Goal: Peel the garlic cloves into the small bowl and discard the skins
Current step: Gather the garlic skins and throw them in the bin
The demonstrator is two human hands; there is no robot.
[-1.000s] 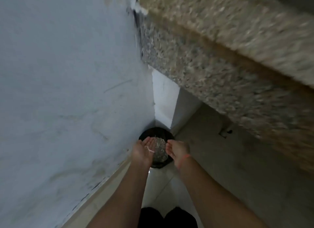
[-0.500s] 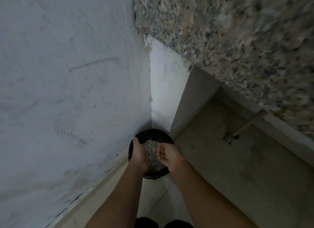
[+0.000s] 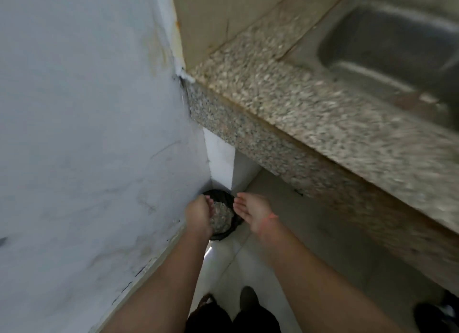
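A black round bin (image 3: 221, 196) stands on the floor in the corner below me, with pale scraps (image 3: 221, 216) heaped inside it. My left hand (image 3: 200, 213) hangs over the bin's left side, fingers curled slightly, nothing visible in it. My right hand (image 3: 253, 212) is over the bin's right edge, palm up and fingers spread, empty. A thin red band circles the right wrist. No garlic cloves or small bowl are in view.
A pale wall (image 3: 87, 133) runs close along my left. A speckled granite counter (image 3: 310, 114) with a steel sink (image 3: 387, 49) juts out at upper right, above the bin. My feet (image 3: 246, 295) stand on light floor tiles.
My hands have drawn apart over the bin and the right palm has opened. The view has lifted, bringing the counter top and sink into sight.
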